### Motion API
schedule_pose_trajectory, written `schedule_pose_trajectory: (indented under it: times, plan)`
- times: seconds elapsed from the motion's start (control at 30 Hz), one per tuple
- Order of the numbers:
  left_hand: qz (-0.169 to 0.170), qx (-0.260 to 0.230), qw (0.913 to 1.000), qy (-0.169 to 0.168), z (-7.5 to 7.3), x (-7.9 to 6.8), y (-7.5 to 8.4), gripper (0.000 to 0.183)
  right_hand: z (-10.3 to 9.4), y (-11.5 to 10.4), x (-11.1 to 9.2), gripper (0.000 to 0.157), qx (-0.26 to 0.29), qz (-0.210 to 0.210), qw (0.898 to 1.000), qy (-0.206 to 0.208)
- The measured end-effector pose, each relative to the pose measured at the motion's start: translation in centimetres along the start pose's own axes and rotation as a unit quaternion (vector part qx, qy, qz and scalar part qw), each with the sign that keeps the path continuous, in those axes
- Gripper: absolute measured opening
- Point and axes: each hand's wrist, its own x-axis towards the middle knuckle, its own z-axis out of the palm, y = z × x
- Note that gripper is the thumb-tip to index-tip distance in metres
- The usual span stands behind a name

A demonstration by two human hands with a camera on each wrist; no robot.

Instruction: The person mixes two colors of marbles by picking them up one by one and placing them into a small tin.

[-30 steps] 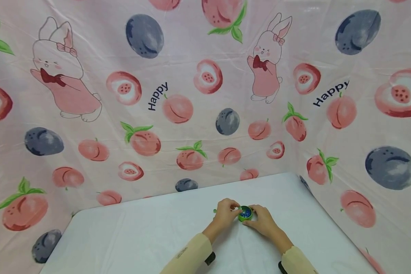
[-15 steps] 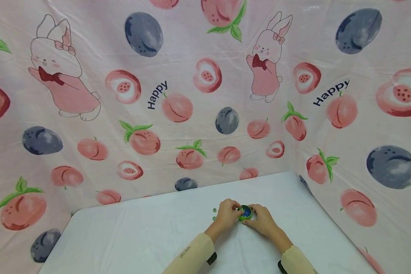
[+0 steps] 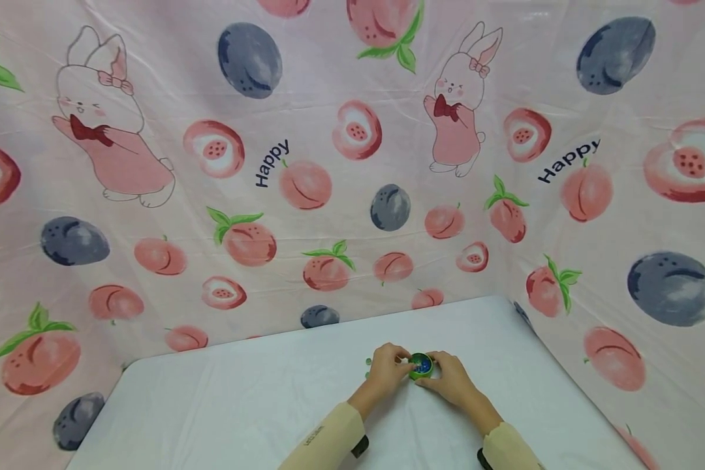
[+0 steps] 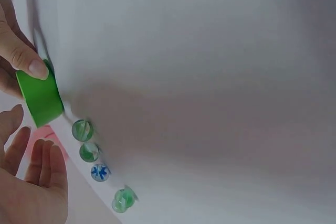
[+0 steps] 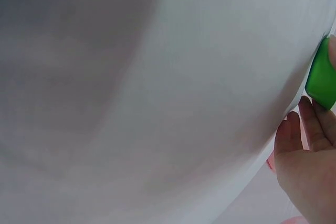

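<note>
A small round green bowl (image 3: 421, 376) stands on the white table, with blue, glassy marbles (image 3: 425, 364) inside. My right hand (image 3: 454, 380) holds it from the right, thumb on the near side and fingers on the far side. At its left rim are the fingertips of my left hand (image 3: 388, 369); I see no marble between them. The left wrist view shows that hand's fingers loosely bent beside the green bowl (image 4: 41, 97). Near it lie several glass marbles, among them a green one (image 4: 82, 130) and a blue-patterned one (image 4: 100, 172).
A white cloth covers the table (image 3: 241, 405). Pink fabric printed with fruit and rabbits (image 3: 305, 130) hangs behind and at the sides. A dark, thin object (image 3: 522, 313) sits at the table's right edge.
A marble seen at my left fingertips over the bowl's rim in the earlier frames is no longer visible there. My right hand has stayed on the bowl.
</note>
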Motion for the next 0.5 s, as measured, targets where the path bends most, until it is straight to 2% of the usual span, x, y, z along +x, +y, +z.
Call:
schedule_pose_trajectory:
  times: [0.3,0.5]
  plan:
    - [0.006,0.013,0.9999,0.008,-1.3,-0.3,-1.2,0.017,0.1,0.1,0.0,0.056,-0.005,0.011,1.000,-0.005]
    - [-0.012,0.015,0.9997,0.016,-2.5,-0.5,-2.2,0.019,0.0,-0.2,-0.1,0.058,-0.005,0.015,1.000,-0.007]
